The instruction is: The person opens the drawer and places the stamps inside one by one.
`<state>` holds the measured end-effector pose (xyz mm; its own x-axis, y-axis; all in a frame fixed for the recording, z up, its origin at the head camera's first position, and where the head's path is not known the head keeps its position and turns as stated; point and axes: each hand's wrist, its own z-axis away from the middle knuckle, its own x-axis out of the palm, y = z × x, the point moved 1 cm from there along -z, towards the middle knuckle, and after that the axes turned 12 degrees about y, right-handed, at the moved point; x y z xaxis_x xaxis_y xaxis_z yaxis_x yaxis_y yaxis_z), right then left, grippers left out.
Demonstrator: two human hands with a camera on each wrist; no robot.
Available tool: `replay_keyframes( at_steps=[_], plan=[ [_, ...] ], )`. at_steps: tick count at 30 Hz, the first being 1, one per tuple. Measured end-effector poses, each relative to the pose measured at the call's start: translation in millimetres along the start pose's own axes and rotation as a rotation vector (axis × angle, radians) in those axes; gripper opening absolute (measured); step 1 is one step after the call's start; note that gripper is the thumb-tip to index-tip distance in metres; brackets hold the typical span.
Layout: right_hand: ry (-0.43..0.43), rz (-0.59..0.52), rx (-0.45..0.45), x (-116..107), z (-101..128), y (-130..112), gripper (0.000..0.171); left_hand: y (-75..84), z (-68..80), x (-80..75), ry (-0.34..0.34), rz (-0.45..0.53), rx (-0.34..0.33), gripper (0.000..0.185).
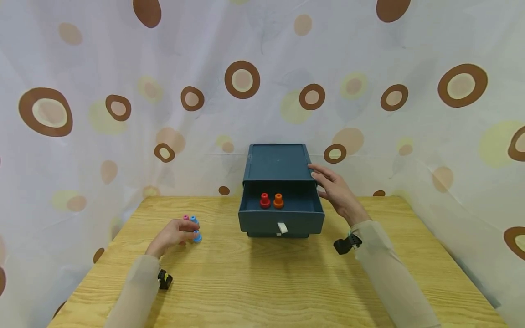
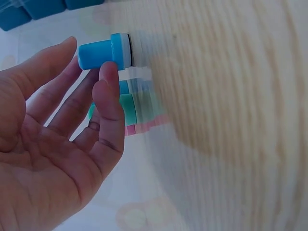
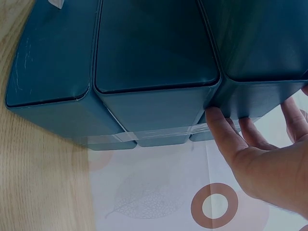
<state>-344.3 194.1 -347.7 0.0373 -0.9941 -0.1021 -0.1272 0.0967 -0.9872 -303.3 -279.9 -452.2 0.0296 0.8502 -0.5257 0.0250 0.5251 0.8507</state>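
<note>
A dark teal drawer box (image 1: 275, 163) stands at the back middle of the wooden table (image 1: 262, 282). Its drawer (image 1: 280, 222) is pulled out, with a red piece (image 1: 265, 200) and an orange piece (image 1: 278, 200) inside. My right hand (image 1: 317, 180) lies flat with straight fingers against the box's right side (image 3: 154, 48), thumb at the top edge. My left hand (image 1: 193, 231) is on the table at the left, fingers nearly straight, tips touching a blue piece (image 2: 103, 52). A second blue piece (image 1: 194, 220) and a pink piece (image 1: 186, 217) stand just behind. A teal piece (image 2: 127, 108) shows in the blurred left wrist view.
A white curtain with brown rings (image 1: 242, 79) hangs behind and on both sides of the table. The drawer front carries a small white pull tab (image 1: 282, 228). Bare wood stretches across the table's front half. Patterned cloth (image 3: 214, 204) lies under the box's far side.
</note>
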Motion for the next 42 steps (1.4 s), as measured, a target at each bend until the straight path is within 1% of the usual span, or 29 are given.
replay_keyframes(
  at_steps=[5,9,14,21,27,34,37,40,42],
  plan=[
    [-0.001,-0.001,-0.001,0.4,-0.6,0.7,0.053,-1.4,-0.1,1.2,0.000,-0.007,-0.020,0.043],
    [0.000,0.000,-0.003,0.5,-0.7,0.7,0.054,-2.0,0.4,2.5,-0.003,-0.018,-0.060,0.044],
    [0.000,0.006,-0.006,-0.6,-0.2,0.3,0.053,-0.5,1.1,3.5,-0.018,-0.009,-0.074,0.044],
    [0.005,0.011,-0.001,-2.3,1.5,-0.8,0.054,-0.3,-2.9,6.1,0.006,-0.022,-0.116,0.042],
    [0.000,0.004,-0.004,-0.1,0.8,-0.6,0.053,0.7,-0.6,7.4,0.010,-0.019,-0.107,0.040],
    [0.003,0.005,-0.005,1.9,-0.5,0.4,0.052,0.0,1.4,8.7,0.008,0.002,-0.122,0.038],
    [0.005,0.004,-0.004,1.5,-0.3,0.9,0.052,1.1,0.8,8.3,0.014,0.004,-0.107,0.037],
    [0.011,0.005,-0.003,0.6,0.2,1.2,0.052,4.2,0.4,7.2,0.024,0.011,-0.071,0.039],
    [0.012,0.007,-0.003,0.1,0.4,1.0,0.052,7.0,0.3,6.7,0.046,0.020,-0.049,0.040]
  ],
)
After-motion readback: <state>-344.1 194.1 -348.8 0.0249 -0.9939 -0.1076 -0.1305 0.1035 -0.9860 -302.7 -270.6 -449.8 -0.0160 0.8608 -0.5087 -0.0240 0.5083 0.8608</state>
